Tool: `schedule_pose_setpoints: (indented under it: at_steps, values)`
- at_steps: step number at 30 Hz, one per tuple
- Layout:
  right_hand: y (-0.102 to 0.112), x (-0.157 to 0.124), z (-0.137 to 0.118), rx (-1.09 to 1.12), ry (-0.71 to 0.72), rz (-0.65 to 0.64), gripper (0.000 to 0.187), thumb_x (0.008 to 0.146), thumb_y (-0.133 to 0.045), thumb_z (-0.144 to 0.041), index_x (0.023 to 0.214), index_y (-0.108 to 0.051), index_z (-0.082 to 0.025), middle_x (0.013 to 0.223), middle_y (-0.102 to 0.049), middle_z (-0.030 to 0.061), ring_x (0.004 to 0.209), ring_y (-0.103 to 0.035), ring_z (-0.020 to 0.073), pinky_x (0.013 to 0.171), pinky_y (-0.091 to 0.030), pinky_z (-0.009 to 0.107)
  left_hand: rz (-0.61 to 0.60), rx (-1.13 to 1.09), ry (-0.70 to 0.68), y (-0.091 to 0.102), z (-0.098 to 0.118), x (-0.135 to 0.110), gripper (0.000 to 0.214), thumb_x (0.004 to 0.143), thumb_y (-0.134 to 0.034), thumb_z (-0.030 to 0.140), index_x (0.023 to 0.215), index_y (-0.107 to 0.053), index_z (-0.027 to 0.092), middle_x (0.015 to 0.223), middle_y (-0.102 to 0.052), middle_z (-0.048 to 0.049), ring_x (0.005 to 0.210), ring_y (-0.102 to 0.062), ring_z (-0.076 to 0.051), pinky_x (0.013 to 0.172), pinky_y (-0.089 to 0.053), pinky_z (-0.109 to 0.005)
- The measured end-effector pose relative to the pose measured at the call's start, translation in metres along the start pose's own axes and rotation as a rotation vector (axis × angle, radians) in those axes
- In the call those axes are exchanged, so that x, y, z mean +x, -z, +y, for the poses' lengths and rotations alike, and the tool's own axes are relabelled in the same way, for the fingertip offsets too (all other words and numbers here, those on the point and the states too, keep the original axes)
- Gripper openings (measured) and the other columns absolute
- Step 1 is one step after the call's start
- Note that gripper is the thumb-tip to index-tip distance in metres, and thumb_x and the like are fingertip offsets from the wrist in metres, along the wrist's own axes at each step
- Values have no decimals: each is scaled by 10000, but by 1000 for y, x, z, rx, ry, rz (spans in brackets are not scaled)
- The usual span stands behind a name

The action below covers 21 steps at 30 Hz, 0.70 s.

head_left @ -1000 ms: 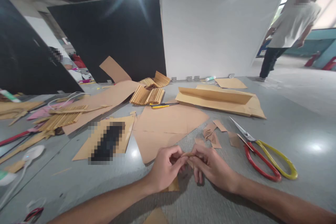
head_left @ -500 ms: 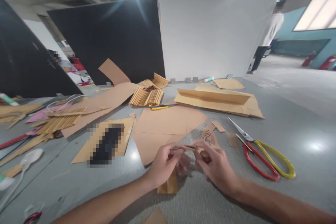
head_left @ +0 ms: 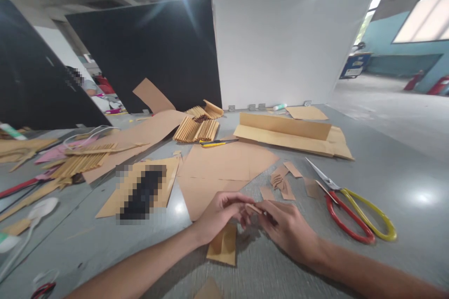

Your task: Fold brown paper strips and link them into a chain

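Note:
My left hand [head_left: 220,215] and my right hand [head_left: 285,226] meet low in the middle of the view, just above the grey floor. Both pinch a thin rolled strip of brown cardboard [head_left: 255,209] between their fingertips. A small folded piece of brown card [head_left: 223,245] lies under my left wrist. Several small cardboard scraps [head_left: 282,181] lie just beyond my fingers.
Red and yellow scissors [head_left: 347,207] lie to the right. Flat cardboard sheets [head_left: 224,163], a folded cardboard box [head_left: 291,133], bundles of cardboard sticks [head_left: 196,128] and a yellow utility knife [head_left: 215,142] lie further out. Black [head_left: 147,46] and white [head_left: 284,42] boards stand behind.
My hands have shifted slightly while working the thin strip, and the folded card under my left wrist shows more. The person walking at the far right has gone out of view.

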State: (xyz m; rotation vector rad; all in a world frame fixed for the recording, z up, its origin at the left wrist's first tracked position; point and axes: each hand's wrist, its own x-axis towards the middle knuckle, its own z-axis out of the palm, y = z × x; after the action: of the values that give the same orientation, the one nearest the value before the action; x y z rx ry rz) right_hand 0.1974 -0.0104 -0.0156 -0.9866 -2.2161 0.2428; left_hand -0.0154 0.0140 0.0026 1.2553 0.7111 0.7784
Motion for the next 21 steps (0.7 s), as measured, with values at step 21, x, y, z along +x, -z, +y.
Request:
schedule_pose_setpoints:
  at_steps: [21]
  values:
    - [-1,6,-2,340,-329,32,182,967,-623,-292,807,-613,-207,589,-566,-68,507,-493,101,512,-379,218,-27,325,14,-11,2,-8,297,998,-546,401,964,-673,135,784,-723,-67,537,-601,-109,515,-409,-205]
